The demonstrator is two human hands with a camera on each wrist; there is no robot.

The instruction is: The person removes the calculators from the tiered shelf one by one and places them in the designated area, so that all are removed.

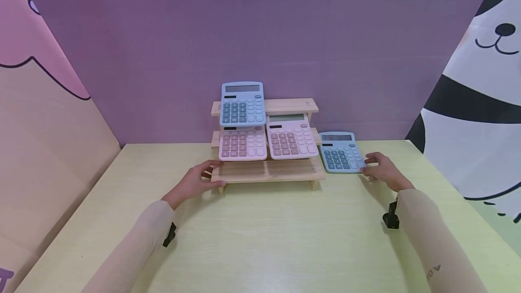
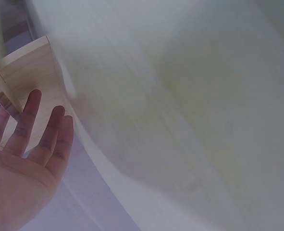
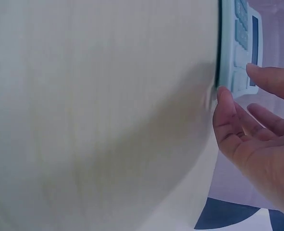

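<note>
My left hand point(image 1: 193, 182) grips the left end of a three-tier wooden rack point(image 1: 264, 175), thumb at the front edge of the lowest shelf and fingers behind it. On the top tier a blue calculator point(image 1: 243, 107) leans at the left. Two pink calculators, a left one point(image 1: 243, 146) and a right one point(image 1: 291, 139), lean on the middle tier; the upper blue one hides the left one's display. Right of the rack, another blue calculator point(image 1: 342, 155) is on the table. My right hand point(image 1: 382, 171) has its thumb tip at that calculator's lower right corner, other fingers loosely bent beside its right edge.
The pale wooden table point(image 1: 260, 238) runs back to a purple cloth wall point(image 1: 260, 35). Printed panels flank it, a panda panel point(image 1: 488, 148) on the right. Dark wrist clips point(image 1: 391, 217) sit by the sleeves.
</note>
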